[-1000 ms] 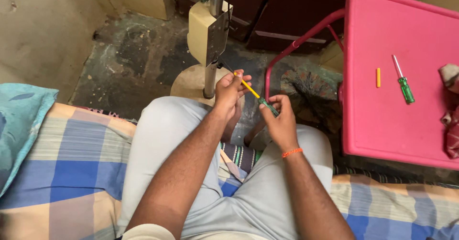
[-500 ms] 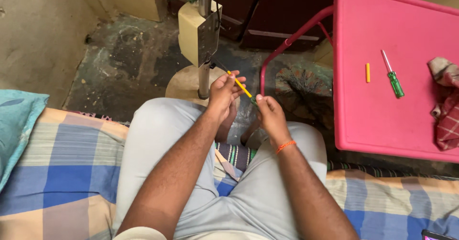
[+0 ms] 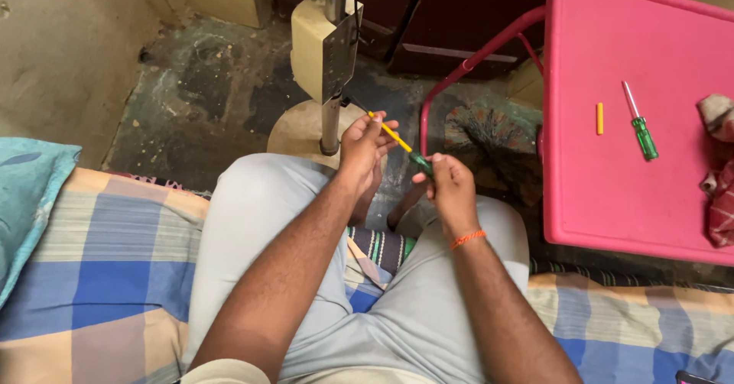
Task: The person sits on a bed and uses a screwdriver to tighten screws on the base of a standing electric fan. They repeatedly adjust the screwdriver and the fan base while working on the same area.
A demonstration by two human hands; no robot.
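- Stained, patchy floor (image 3: pixel 191 93).
- Pink table (image 3: pixel 612 193) at right.
- Dark cabinet (image 3: pixel 451 17) behind.
- Checked bedsheet (image 3: pixel 99 277) in blue, beige and grey.

Dim, soft light; perhaps slightly blurred.

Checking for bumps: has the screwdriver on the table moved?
No. The screwdriver lies just right of the yellow piece on the pink table, as before.
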